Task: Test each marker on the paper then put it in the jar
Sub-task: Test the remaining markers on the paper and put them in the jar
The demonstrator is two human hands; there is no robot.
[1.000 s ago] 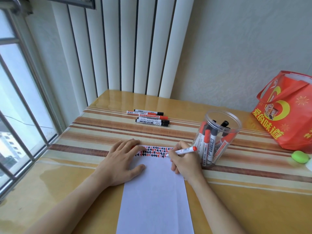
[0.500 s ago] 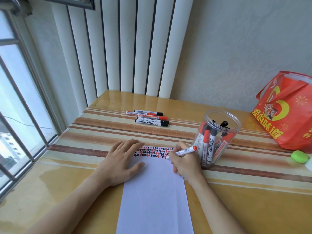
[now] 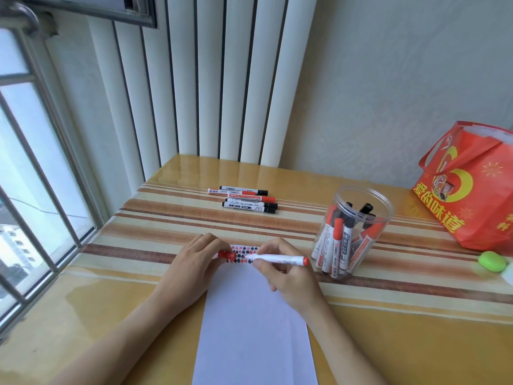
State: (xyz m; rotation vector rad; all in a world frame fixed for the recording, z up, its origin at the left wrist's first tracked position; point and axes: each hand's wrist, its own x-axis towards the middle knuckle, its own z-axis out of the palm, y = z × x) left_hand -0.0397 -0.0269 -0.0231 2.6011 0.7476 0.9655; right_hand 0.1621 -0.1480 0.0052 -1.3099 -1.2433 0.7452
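My right hand [image 3: 288, 276] grips the marker [image 3: 277, 258]; left hand [image 3: 194, 262] pinches the cap [image 3: 227, 255] at nine o'clock. I'd push it on straight.

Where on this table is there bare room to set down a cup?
Free: the table's left side between window and left hand; the stretch between loose markers and paper; the near right corner below the jar. Crowded: around the jar, right hand, bag and green object.
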